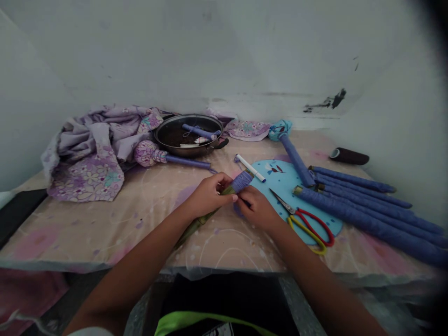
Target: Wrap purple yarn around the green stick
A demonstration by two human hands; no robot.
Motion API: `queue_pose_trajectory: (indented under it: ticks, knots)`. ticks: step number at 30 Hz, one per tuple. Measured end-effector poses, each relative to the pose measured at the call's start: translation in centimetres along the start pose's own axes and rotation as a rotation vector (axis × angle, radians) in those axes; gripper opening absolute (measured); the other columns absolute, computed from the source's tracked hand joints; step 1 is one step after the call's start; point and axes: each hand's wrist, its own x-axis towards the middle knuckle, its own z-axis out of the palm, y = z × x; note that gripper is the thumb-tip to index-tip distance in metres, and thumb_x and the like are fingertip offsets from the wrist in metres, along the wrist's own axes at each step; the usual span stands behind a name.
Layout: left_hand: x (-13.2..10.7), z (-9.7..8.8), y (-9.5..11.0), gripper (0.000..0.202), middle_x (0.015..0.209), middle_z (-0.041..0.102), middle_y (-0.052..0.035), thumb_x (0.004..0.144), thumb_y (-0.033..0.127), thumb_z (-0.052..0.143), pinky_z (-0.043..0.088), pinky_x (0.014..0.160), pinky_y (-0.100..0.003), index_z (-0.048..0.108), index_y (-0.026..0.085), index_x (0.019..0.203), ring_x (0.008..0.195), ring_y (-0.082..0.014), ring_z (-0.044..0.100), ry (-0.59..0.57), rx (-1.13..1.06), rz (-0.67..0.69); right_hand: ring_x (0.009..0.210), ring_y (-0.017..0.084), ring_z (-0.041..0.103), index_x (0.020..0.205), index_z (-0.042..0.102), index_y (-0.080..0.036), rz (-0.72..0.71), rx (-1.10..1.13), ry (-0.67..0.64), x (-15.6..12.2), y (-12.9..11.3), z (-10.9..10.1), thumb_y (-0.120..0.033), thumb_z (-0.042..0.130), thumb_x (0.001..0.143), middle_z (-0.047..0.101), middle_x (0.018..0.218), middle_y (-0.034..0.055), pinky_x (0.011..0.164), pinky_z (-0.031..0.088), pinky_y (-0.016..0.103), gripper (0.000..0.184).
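My left hand [209,195] grips a green bamboo stick [203,221] that slants from the table up toward the middle. The stick's upper end is wound with blue thread [242,181]. My right hand [255,208] pinches the stick just below the winding, and its fingertips hide the point where the thread meets the bare stem. Beneath my right hand lies a light blue cutout board [280,179] with a small printed bird. Red-and-yellow-handled scissors [304,224] rest on it, close to my right wrist.
Several blue-wrapped sticks [367,219] lie at the right. A white marker [250,168] is near the hands. A dark thread spool [349,156], a metal pan [187,135] holding a wrapped piece, and crumpled floral cloth [91,154] stand farther back.
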Motion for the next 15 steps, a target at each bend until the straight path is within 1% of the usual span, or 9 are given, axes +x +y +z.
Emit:
queue_pose_trajectory:
  ticks: [2, 4, 5, 7, 9, 10, 12, 15]
  knots:
    - [-0.02, 0.01, 0.16, 0.017, 0.085, 0.058, -0.0034, 0.075, 0.025, 0.053, 0.044, 0.068, -0.025, 0.055, 0.016, 0.089, 0.073, -0.0125, 0.054, -0.071, 0.081, 0.058, 0.078, 0.018, 0.053, 0.075, 0.06, -0.017, 0.03, -0.009, 0.006, -0.12, -0.04, 0.07, -0.022, 0.042, 0.083, 0.061, 0.077, 0.0062, 0.072, 0.042, 0.03, 0.021]
    - [-0.08, -0.07, 0.33, 0.02, 0.088, 0.059, -0.0049, 0.081, 0.027, 0.043, 0.044, 0.072, -0.027, 0.058, 0.016, 0.09, 0.076, -0.0141, 0.055, -0.149, 0.177, 0.098, 0.081, 0.018, 0.053, 0.079, 0.061, -0.017, 0.058, -0.019, 0.011, -0.21, -0.08, 0.13, -0.023, 0.042, 0.083, 0.061, 0.082, 0.0066, 0.074, 0.042, 0.031, 0.02]
    - [-0.1, -0.12, 0.38, 0.023, 0.089, 0.059, -0.0055, 0.083, 0.027, 0.039, 0.043, 0.074, -0.028, 0.058, 0.016, 0.091, 0.079, -0.015, 0.055, -0.156, 0.225, 0.114, 0.083, 0.018, 0.054, 0.08, 0.061, -0.017, 0.072, -0.026, 0.014, -0.24, -0.1, 0.15, -0.023, 0.042, 0.083, 0.061, 0.084, 0.0071, 0.075, 0.042, 0.031, 0.02]
    - [-0.14, -0.18, 0.41, 0.028, 0.091, 0.059, -0.0059, 0.085, 0.026, 0.033, 0.041, 0.078, -0.03, 0.056, 0.016, 0.098, 0.085, -0.0164, 0.054, -0.103, 0.298, 0.131, 0.083, 0.019, 0.054, 0.078, 0.061, -0.016, 0.093, -0.035, 0.019, -0.25, -0.09, 0.18, -0.022, 0.042, 0.082, 0.061, 0.084, 0.0082, 0.075, 0.042, 0.031, 0.021]
    - [-0.2, -0.15, 0.4, 0.03, 0.094, 0.058, -0.0057, 0.086, 0.026, 0.03, 0.04, 0.081, -0.031, 0.053, 0.017, 0.104, 0.089, -0.0165, 0.053, -0.033, 0.328, 0.132, 0.079, 0.019, 0.054, 0.072, 0.06, -0.015, 0.097, -0.037, 0.014, -0.21, -0.01, 0.2, -0.021, 0.041, 0.081, 0.061, 0.079, 0.0082, 0.073, 0.042, 0.031, 0.023]
    - [-0.26, -0.1, 0.43, 0.03, 0.094, 0.058, -0.0056, 0.087, 0.026, 0.03, 0.04, 0.081, -0.031, 0.052, 0.017, 0.104, 0.088, -0.0163, 0.053, -0.023, 0.333, 0.131, 0.077, 0.019, 0.054, 0.068, 0.059, -0.015, 0.099, -0.034, 0.01, -0.18, 0.06, 0.21, -0.02, 0.04, 0.081, 0.06, 0.076, 0.0077, 0.071, 0.042, 0.031, 0.024]
    - [-0.41, 0.03, 0.58, 0.028, 0.092, 0.058, -0.0055, 0.086, 0.031, 0.034, 0.041, 0.079, -0.031, 0.052, 0.017, 0.101, 0.086, -0.0162, 0.053, -0.05, 0.34, 0.136, 0.074, 0.018, 0.054, 0.065, 0.058, -0.016, 0.107, -0.022, -0.01, -0.15, 0.24, 0.22, -0.02, 0.04, 0.08, 0.059, 0.072, 0.0064, 0.068, 0.042, 0.03, 0.024]
    - [-0.64, 0.14, 0.9, 0.032, 0.093, 0.054, -0.0061, 0.076, 0.038, 0.051, 0.043, 0.075, -0.031, 0.053, 0.016, 0.1, 0.082, -0.0166, 0.052, -0.074, 0.378, 0.158, 0.074, 0.017, 0.053, 0.066, 0.058, -0.016, 0.109, -0.006, -0.045, -0.15, 0.51, 0.25, -0.019, 0.041, 0.08, 0.06, 0.072, 0.0049, 0.068, 0.041, 0.029, 0.022]
